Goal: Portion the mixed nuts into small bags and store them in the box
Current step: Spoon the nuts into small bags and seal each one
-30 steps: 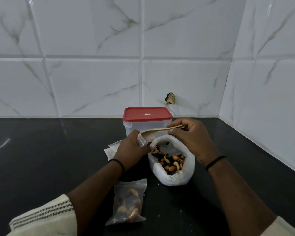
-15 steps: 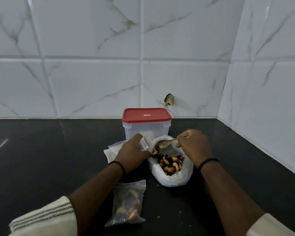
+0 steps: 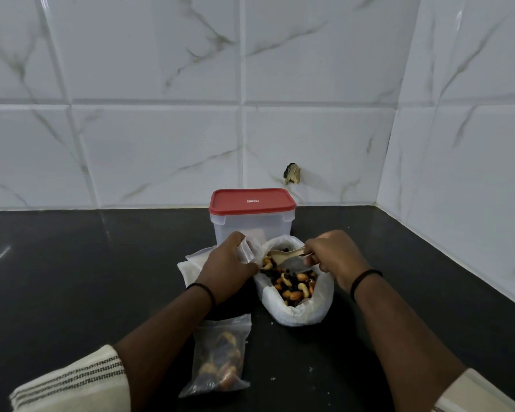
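Lowered since a second ago, the spoon (image 3: pixel 284 254) now dips its bowl into the nuts (image 3: pixel 292 283), where before it was held level above the big bag (image 3: pixel 298 310). Its handle is pinched in the curled fingers of the right hand (image 3: pixel 333 257), which hovers over the far right rim of that bag. The left hand (image 3: pixel 225 267) has kept its place, fingers curled round the mouth of a small bag (image 3: pixel 249 248) that it holds up just left of the big bag's opening; whether anything is inside that small bag I cannot tell. Both wrists wear a thin dark band, and pale striped sleeves show at the bottom corners. The big bag stands open on the table (image 3: pixel 72 278), rim rolled down, holding cashews, almonds and dark pieces. Beneath the left hand lies a pile of empty bags (image 3: pixel 191 263), flat on the table. Nearer the person, under the left forearm, a filled bag (image 3: pixel 220 361) of nuts lies flat. Behind the hands, near the wall (image 3: pixel 161 144), stands the box (image 3: pixel 252 224), clear-sided, its red lid (image 3: pixel 252 200) on. White marbled tiles cover the wall, and a small chipped hole (image 3: pixel 292 173) shows just above the box to the right.
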Demonstrator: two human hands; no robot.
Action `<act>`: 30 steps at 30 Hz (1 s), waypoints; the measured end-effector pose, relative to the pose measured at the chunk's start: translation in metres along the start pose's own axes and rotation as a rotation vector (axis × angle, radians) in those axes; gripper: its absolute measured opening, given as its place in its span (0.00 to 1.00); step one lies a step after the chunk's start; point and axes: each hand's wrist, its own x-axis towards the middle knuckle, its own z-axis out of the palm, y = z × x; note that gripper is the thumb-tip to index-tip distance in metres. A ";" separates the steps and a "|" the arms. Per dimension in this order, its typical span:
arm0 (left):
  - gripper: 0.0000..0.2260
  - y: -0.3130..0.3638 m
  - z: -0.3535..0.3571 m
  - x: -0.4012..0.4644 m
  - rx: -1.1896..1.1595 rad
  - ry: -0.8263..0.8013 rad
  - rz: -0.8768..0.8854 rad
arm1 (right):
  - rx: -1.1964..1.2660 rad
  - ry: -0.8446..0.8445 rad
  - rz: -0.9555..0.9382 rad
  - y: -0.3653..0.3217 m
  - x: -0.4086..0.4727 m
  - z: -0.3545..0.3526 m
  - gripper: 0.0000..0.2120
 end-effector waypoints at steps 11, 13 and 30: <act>0.13 0.000 0.001 0.001 0.001 0.006 0.000 | 0.247 -0.007 0.152 0.003 0.003 -0.012 0.10; 0.14 0.000 0.001 0.001 -0.002 0.007 0.001 | 0.239 0.014 0.156 0.004 0.006 -0.012 0.10; 0.14 0.000 0.001 0.002 -0.009 0.002 -0.016 | 0.296 0.082 0.118 -0.003 -0.002 -0.018 0.10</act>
